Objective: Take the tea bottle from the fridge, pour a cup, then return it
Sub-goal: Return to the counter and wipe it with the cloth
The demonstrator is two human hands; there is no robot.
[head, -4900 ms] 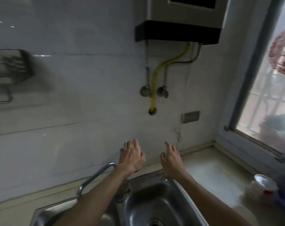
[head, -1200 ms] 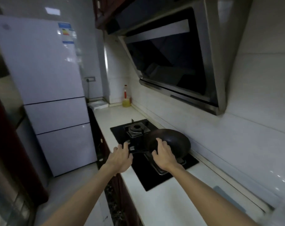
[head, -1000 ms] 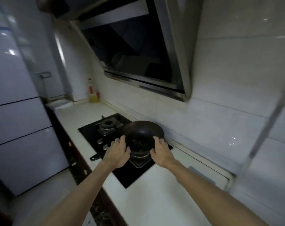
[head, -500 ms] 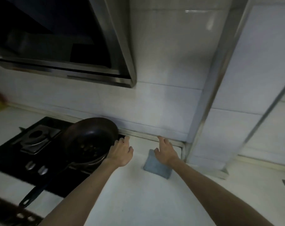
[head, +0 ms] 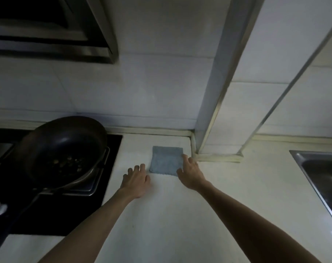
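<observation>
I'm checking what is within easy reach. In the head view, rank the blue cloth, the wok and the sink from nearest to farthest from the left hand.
1. Blue cloth, just right of the left hand.
2. Wok, to its left, on the hob.
3. Sink, far right.

cloth [head: 166, 161]: blue-grey folded square, flat on the tabletop [head: 161, 224], between the left fingers [head: 136, 168] and the right fingers [head: 186, 158]
pan [head: 62, 149]: dark, with food bits inside, left of the left fingers
stove [head: 57, 209]: black, under the pan
sink [head: 322, 177]: steel, well right of the right fingers
hood [head: 57, 35]: above the pan
</observation>
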